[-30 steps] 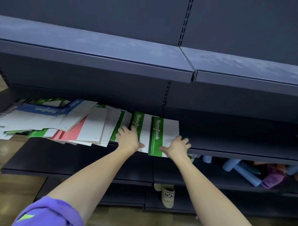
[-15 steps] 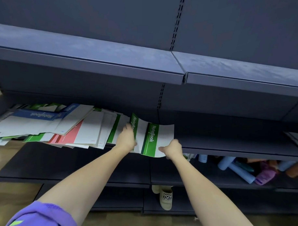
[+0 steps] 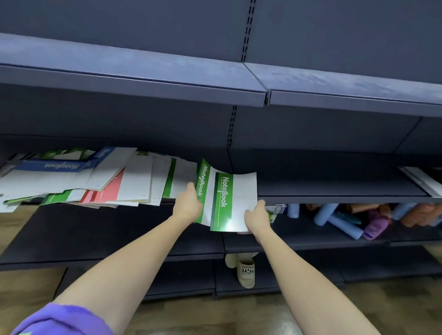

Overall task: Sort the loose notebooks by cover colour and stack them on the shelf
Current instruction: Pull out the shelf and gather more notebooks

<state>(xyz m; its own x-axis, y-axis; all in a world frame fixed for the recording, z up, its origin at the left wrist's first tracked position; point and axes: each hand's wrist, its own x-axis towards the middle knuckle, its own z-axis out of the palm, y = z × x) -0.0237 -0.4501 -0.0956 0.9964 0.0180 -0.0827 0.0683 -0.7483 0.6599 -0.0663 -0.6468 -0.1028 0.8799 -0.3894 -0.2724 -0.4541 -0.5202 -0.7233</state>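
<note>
Two green-and-white notebooks [image 3: 235, 201] marked "NoteBook" are lifted off the dark shelf [image 3: 327, 188], bowed upward in the middle. My left hand [image 3: 188, 203] grips their left edge. My right hand [image 3: 257, 215] grips the lower right corner from beneath. To the left, a loose pile of notebooks [image 3: 94, 178] with blue, green, red and white covers lies spread on the same shelf and hangs over its front edge.
A white notebook [image 3: 426, 183] lies at the shelf's far right. The shelf below holds rolled blue, orange and purple items [image 3: 358, 219]. A dusty upper shelf [image 3: 133, 64] juts out overhead. A beige slipper [image 3: 246, 272] shows near the floor.
Both hands have closed on the two green notebooks and raised them off the shelf toward me; the covers now bend upward. The pile on the left has stayed put.
</note>
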